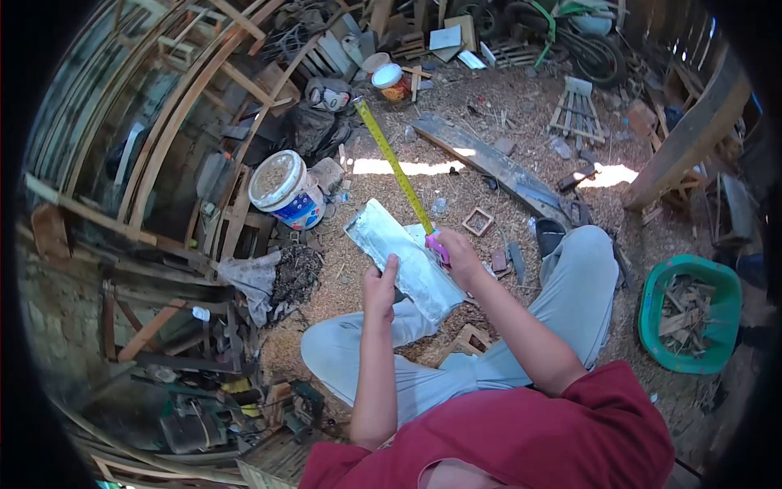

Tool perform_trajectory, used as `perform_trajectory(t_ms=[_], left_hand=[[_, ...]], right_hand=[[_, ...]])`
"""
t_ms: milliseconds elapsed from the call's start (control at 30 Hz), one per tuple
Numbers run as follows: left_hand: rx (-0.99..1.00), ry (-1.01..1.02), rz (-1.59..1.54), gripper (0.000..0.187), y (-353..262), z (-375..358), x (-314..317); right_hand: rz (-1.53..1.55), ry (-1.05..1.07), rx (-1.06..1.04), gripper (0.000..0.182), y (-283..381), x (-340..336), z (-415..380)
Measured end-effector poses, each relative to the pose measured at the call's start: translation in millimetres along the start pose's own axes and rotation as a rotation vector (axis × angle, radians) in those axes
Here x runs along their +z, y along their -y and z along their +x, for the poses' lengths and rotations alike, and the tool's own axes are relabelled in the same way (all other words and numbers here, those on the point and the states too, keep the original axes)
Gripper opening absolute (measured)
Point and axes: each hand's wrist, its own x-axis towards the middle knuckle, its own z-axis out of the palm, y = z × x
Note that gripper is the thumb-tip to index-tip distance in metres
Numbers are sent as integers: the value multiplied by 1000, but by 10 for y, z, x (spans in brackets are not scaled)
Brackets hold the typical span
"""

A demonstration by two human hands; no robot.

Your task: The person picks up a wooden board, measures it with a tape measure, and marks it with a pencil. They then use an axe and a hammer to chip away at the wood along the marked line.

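A pale, whitish board (407,257) with a rough, shiny face lies slanted over my lap. My left hand (379,292) grips its near long edge, thumb on top and fingers hidden underneath. In my right hand (458,259) is a pink tape measure (438,247), wrapped by the fingers right at the board's far edge. Its yellow blade (392,159) is pulled out long and points forward and left, past the board. A small wooden frame (478,221) lies on the ground just ahead of my right hand.
Wood shavings cover the floor. A lidded bucket (281,189) stands to the left, and a thick plank (489,167) lies ahead. On the right sits a green tub (689,314) of wood scraps. A wooden post (692,134) leans at the right; timber racks (183,106) line the left.
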Motion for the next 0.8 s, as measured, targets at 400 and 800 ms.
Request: perform_trajectory(t_ms=[400,800], left_hand=[[-34,-124,-455,44,-342,-21,-435],[-72,98,-554,58,-1026,698,-76]], right_hand=[[117,-283,72,28,-19,-494,-227],[-324,268,17,29,979,198,208]])
